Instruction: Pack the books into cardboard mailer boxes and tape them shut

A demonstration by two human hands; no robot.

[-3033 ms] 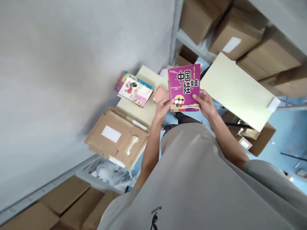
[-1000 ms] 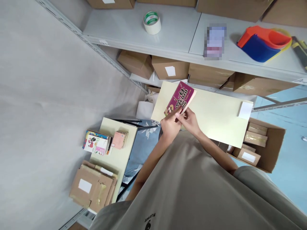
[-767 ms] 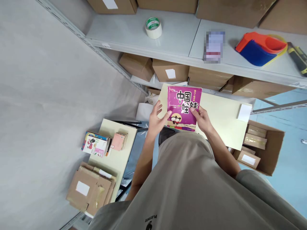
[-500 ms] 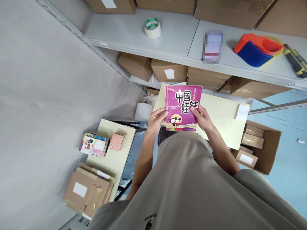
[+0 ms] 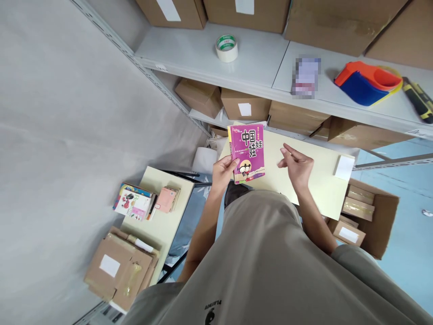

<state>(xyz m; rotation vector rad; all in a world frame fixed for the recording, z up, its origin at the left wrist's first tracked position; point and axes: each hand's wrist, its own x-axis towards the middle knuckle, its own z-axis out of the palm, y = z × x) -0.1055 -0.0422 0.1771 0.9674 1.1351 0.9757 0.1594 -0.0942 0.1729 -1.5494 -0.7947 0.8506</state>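
A purple book (image 5: 249,149) with large Chinese characters and two cartoon figures on its cover is held over the pale table. My left hand (image 5: 223,170) is closed on its left edge, thumb on the cover and fingers behind. To the right of the book, apart from it, my right hand (image 5: 299,166) is raised above the tabletop. Its fingers are partly stretched out with nothing visible between them.
The pale table (image 5: 314,180) carries a white card stack (image 5: 344,166) at its right. On the shelf (image 5: 257,54) are a tape roll (image 5: 227,48), an orange-and-blue tape dispenser (image 5: 368,83) and a cutter (image 5: 418,100). Books (image 5: 133,201) and flattened cartons (image 5: 117,266) lie left; an open carton (image 5: 382,221) stands right.
My right hand has let go of the book and moved right, away from it. The book, now in my left hand alone, has turned slightly and shifted left.
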